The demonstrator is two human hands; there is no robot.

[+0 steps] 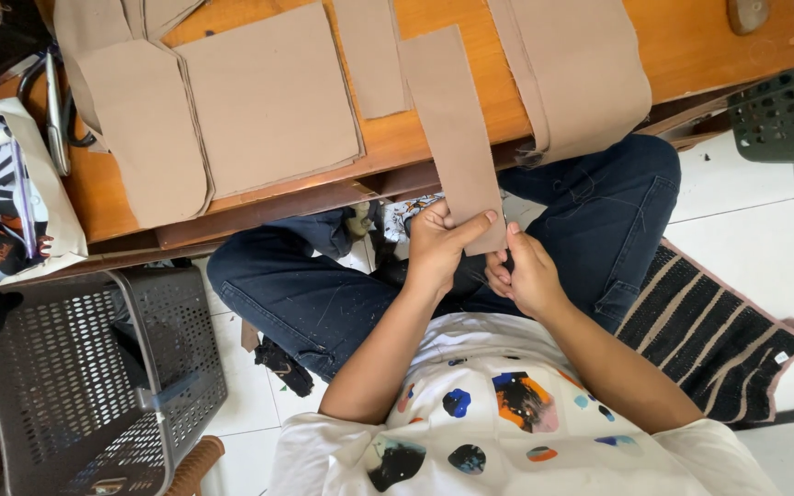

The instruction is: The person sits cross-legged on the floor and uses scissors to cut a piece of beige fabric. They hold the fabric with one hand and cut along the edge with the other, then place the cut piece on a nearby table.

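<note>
Now the left hand (438,246) pinches the near end of a long tan cloth strip (457,129), thumb across it; the right hand (524,273) grips the same end from below. Its far end lies on the wooden table (691,41) among cut cloth pieces (268,96).

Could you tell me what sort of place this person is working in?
Probably a small home sewing or craft workshop: cut tan fabric pieces lie on a low wooden table, both hands hold a fabric strip, and a grey plastic basket stands on the tiled floor.
</note>
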